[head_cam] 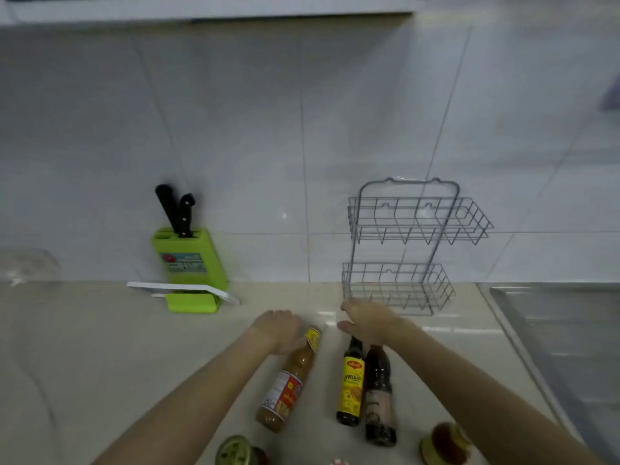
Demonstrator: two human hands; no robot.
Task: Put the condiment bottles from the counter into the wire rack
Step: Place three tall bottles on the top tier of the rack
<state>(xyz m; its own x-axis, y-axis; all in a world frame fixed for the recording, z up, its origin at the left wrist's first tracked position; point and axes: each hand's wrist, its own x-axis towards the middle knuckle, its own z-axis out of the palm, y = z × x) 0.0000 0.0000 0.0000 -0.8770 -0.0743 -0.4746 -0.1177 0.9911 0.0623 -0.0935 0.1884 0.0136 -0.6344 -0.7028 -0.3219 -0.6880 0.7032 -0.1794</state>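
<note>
A two-tier wire rack (pixel 402 250) leans on the tiled wall at the back of the counter; both tiers hold nothing. In front of it stand three bottles: an orange-brown sauce bottle (pixel 288 380) with a yellow neck band, a dark bottle with a yellow label (pixel 350 384), and a dark bottle with a brown label (pixel 379 397). My left hand (pixel 280 328) is wrapped around the top of the orange-brown bottle. My right hand (pixel 369 322) hovers with fingers apart just above the tops of the two dark bottles, holding nothing.
A green knife block (pixel 188 266) with two black-handled knives and a white board (pixel 183 289) stand at the back left. A steel sink (pixel 563 347) lies to the right. A gold-lidded jar (pixel 235 451) and a small amber jar (pixel 443 443) sit at the near edge.
</note>
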